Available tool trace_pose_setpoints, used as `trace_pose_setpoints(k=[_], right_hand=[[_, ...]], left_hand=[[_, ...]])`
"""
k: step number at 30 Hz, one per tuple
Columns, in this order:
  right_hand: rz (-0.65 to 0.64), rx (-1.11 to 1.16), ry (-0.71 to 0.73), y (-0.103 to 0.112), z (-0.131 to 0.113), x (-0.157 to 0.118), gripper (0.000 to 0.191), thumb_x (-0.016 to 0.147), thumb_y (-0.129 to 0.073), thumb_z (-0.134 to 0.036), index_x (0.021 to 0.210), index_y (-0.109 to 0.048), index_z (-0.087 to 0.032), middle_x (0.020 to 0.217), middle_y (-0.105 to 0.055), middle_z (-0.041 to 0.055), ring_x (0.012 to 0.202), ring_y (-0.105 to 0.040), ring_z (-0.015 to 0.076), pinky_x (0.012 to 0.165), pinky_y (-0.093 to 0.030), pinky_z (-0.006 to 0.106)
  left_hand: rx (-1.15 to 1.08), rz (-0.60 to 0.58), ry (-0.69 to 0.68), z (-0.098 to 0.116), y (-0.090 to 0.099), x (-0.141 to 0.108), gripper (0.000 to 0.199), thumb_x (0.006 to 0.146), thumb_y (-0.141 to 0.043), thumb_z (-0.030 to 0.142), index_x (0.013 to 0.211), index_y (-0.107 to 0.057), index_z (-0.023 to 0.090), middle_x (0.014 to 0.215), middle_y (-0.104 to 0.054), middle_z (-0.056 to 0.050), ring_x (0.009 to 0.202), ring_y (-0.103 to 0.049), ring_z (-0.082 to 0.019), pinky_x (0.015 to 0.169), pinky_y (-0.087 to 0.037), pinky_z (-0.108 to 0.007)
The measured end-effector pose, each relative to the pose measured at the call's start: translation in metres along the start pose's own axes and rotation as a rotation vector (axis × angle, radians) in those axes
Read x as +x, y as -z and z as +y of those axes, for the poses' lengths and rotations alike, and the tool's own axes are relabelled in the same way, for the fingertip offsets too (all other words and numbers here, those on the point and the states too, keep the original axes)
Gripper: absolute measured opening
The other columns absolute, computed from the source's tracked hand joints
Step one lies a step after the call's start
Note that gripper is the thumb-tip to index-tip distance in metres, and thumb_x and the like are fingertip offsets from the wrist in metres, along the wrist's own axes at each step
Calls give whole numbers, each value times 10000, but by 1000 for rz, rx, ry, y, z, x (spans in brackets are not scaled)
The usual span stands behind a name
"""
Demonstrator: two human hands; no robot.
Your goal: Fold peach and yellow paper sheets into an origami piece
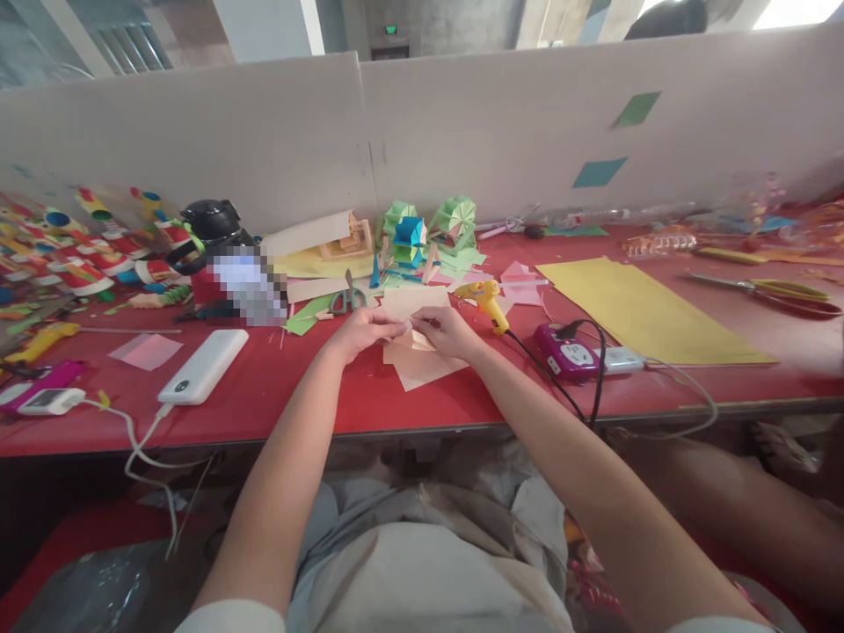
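Head view: paper (420,340) partly behind fingers (388,331)

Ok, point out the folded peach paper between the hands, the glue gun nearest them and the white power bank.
Folded peach paper (417,338), head view: its pale creased face.
Glue gun (490,304), head view: its yellow body.
White power bank (206,367), head view: its top face.

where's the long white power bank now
In the head view, the power bank lies on the left part of the red table near its front edge, left of the left hand and just right of a pink paper.
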State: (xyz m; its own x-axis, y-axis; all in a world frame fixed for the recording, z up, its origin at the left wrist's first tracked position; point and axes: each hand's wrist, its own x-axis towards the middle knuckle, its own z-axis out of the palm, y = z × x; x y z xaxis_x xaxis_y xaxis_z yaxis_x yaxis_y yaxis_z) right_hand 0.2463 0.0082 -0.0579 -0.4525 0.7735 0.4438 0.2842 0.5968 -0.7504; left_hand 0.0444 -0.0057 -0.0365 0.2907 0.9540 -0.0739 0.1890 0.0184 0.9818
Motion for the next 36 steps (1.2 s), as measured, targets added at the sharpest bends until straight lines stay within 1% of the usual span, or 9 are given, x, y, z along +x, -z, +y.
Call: trace_pose_setpoints(k=[8,14,15,18,20,26,28,32,36], right_hand=[[-20,74,-32,2,-3,-1,310,868,-573,-428,855,-746,-172,848,-734,59,794,-637,203,715,-465,311],[21,111,-69,6,-10,1,340,865,-587,-464,853,-737,-160,856,-731,70,776,-624,188,696,-459,300],[13,113,-71,6,-11,1,338,864,-590,-460,843,-733,-155,853,-728,72,773,-622,186,697,-458,300],[-8,136,-80,7,-10,0,328,853,-608,-450,830,-731,-146,847,-725,75,770,-623,184,697,-457,300],[-5,153,-84,7,-8,0,325,841,-624,-450,840,-738,-146,847,-728,74,771,-626,185,699,-459,301],[21,169,-88,6,-5,2,323,839,-623,-467,847,-750,-170,878,-745,74,835,-647,213,759,-486,337],[63,170,-88,5,-7,3,327,846,-615,-476,866,-744,-176,914,-744,82,864,-650,221,773,-494,346],[162,189,-100,5,-9,3,343,844,-619,-501,910,-726,-181,971,-726,90,900,-647,211,772,-503,327],[109,211,-119,6,-6,3,340,802,-662,-510,841,-723,-178,987,-709,95,928,-644,205,766,-508,304]], left_hand=[[107,-9,-112,-3,4,1,340,614,-835,446,771,-773,152,694,-710,-65,659,-614,-161,648,-482,-297],[63,48,-149,0,7,-1,327,640,-821,450,760,-763,151,685,-704,-55,641,-619,-160,642,-511,-298],[56,37,-142,1,8,-1,328,645,-817,454,759,-761,151,689,-705,-56,641,-620,-160,637,-515,-297],[55,-46,-108,1,10,-3,327,671,-799,461,758,-756,149,722,-714,-63,640,-620,-156,625,-521,-293],[72,-69,-114,0,10,-3,324,685,-789,461,757,-754,147,727,-716,-62,630,-615,-149,618,-519,-286],[235,39,-252,0,5,-3,348,754,-719,494,777,-755,148,699,-699,-49,622,-603,-152,590,-488,-262],[256,73,-285,1,3,-3,364,765,-702,508,767,-745,147,687,-686,-45,610,-593,-147,577,-475,-256],[217,102,-267,3,0,-3,402,743,-710,539,744,-723,137,642,-654,-38,561,-558,-135,533,-447,-251],[210,67,-246,0,0,0,420,725,-722,546,770,-726,129,635,-647,-38,555,-551,-135,540,-439,-258]])
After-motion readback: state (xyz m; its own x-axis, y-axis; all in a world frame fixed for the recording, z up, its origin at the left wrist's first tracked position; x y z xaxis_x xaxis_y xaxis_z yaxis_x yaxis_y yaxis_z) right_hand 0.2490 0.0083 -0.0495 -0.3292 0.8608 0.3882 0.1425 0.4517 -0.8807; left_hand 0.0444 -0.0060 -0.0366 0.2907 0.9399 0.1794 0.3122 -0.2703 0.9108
